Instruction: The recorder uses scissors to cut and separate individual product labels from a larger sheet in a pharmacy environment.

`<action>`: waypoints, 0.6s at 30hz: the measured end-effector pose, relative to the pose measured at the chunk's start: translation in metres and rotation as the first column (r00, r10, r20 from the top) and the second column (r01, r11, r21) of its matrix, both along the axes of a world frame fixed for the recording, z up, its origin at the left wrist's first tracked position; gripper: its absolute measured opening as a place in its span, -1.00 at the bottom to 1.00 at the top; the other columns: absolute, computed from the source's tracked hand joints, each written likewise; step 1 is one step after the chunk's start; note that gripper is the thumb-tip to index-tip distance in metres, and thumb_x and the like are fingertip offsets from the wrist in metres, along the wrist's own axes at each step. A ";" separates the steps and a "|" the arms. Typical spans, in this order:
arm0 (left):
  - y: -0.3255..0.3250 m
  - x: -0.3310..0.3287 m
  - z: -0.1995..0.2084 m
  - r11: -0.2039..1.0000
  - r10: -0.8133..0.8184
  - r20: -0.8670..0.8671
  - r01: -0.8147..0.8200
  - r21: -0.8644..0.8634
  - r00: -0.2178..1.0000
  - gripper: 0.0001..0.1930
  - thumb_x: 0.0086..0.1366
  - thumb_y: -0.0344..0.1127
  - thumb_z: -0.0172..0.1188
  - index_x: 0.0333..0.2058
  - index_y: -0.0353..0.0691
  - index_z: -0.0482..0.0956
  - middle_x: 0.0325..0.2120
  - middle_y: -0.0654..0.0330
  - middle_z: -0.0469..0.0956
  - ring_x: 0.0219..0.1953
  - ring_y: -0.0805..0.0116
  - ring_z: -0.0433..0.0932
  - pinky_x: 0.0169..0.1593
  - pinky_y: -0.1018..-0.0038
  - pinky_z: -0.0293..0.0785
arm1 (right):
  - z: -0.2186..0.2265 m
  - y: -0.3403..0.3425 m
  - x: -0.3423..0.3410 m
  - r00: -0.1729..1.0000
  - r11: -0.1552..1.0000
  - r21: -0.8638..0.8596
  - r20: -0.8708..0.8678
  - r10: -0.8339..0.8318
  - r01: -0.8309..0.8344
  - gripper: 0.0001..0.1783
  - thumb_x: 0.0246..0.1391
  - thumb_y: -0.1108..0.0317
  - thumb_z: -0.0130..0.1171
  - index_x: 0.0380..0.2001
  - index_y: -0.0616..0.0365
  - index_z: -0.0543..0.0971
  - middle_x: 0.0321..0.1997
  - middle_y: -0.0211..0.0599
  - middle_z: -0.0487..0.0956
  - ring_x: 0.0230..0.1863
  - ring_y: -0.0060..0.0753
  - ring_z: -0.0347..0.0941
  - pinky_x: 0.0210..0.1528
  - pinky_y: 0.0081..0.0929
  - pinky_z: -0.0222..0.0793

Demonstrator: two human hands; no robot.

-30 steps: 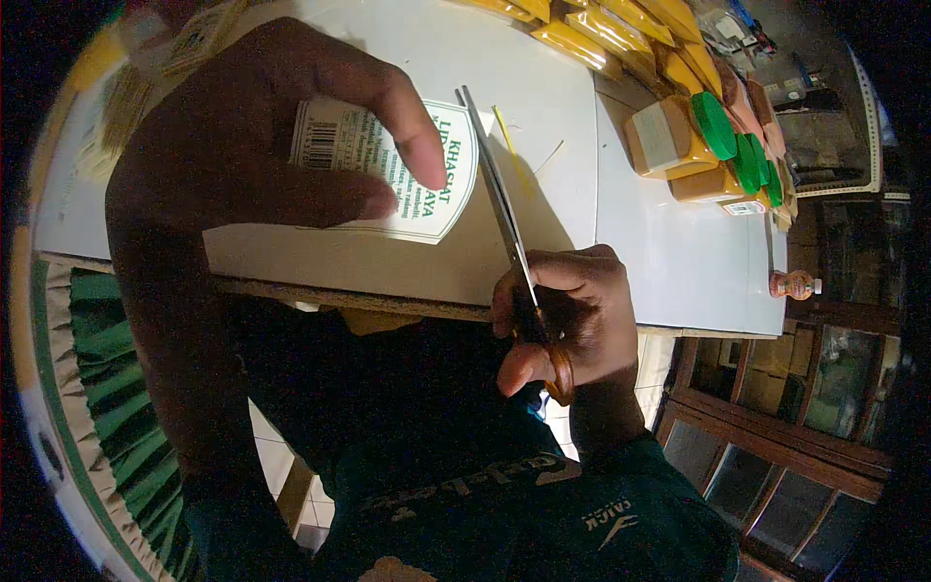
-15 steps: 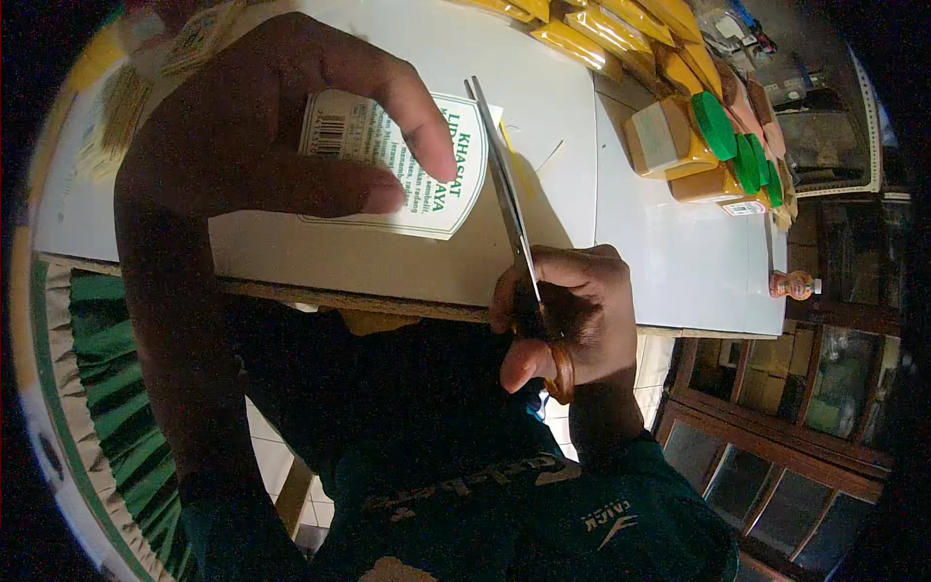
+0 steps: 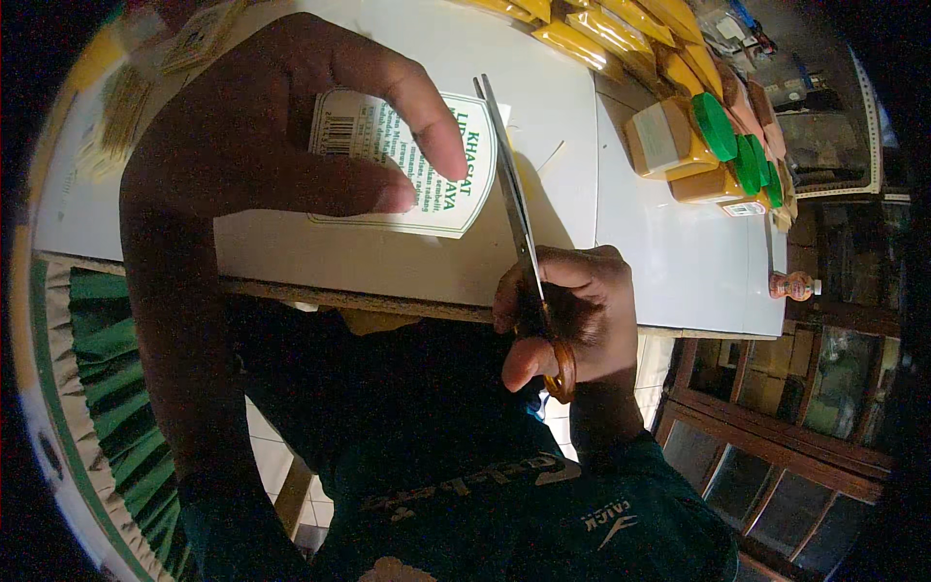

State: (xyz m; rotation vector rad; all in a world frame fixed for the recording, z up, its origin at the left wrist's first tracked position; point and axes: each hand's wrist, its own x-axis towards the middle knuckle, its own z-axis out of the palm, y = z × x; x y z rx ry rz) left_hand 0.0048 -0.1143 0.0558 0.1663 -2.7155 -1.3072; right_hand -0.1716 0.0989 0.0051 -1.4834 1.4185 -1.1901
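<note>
My left hand [image 3: 252, 126] is closed on a white printed label [image 3: 464, 145] with a green border and a barcode, its thumb and forefinger lying over the face. The fingers behind the label are hidden. My right hand [image 3: 582, 301] grips a pair of scissors [image 3: 516, 199] by its amber-brown handles, thumb in one loop. The long, narrow blades point away from me along the label's curved right edge and look nearly closed. A small pale offcut strip [image 3: 551, 155] lies on the white table just right of the blades.
Yellow packets [image 3: 582, 44] line the table's far side. Several jars of brown powder with green lids [image 3: 713, 126] lie at the right. Stacks of paper labels [image 3: 116, 116] rest at the far left. A small bottle [image 3: 795, 285] shows beyond the right corner.
My left hand and the label have shifted slightly right. The blade tips have swung a little to the right as well, while my right hand has barely moved.
</note>
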 end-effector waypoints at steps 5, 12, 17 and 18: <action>0.002 0.007 -0.004 0.995 0.063 -0.057 -0.058 0.086 0.996 -0.70 -0.10 -0.19 0.36 -0.41 -0.23 0.61 -0.45 0.12 0.59 -0.34 0.23 0.58 -0.19 0.40 0.46 | 0.001 -0.006 0.005 0.998 0.998 0.047 0.020 -0.052 0.051 -0.30 -0.58 -0.22 0.50 -0.58 0.23 0.55 -0.66 -0.37 0.53 -0.65 -0.56 0.44 -0.60 -0.68 0.25; 0.011 0.031 -0.011 0.978 0.155 -0.181 -0.124 0.168 0.971 -0.68 -0.02 -0.14 0.32 -0.33 -0.22 0.62 -0.36 0.08 0.59 -0.19 0.25 0.55 -0.07 0.39 0.42 | -0.003 0.003 0.006 0.981 0.986 -0.097 -0.123 -0.150 0.138 -0.42 -0.23 -0.17 0.34 -0.53 0.23 0.53 -0.62 -0.25 0.53 -0.67 -0.46 0.47 -0.57 -0.53 0.40; 0.031 0.097 -0.005 0.645 0.756 -0.209 -0.652 0.399 0.620 -0.74 0.09 -0.55 0.19 -0.19 -0.30 0.57 -0.23 0.19 0.55 -0.17 0.44 0.48 -0.09 0.53 0.39 | -0.003 0.007 0.007 0.957 0.960 -0.035 0.097 -0.272 0.277 -0.23 -0.26 -0.39 0.25 -0.52 0.24 0.45 -0.59 -0.30 0.48 -0.61 -0.52 0.44 -0.59 -0.62 0.34; 0.028 0.108 -0.006 0.561 0.828 -0.265 -0.739 0.372 0.495 -0.73 0.10 -0.57 0.20 -0.17 -0.30 0.57 -0.23 0.20 0.55 -0.19 0.46 0.49 -0.12 0.56 0.40 | -0.002 0.006 0.008 0.956 0.960 0.008 0.091 -0.279 0.279 -0.15 -0.38 -0.48 0.22 -0.52 0.24 0.46 -0.58 -0.32 0.49 -0.61 -0.54 0.43 -0.58 -0.63 0.32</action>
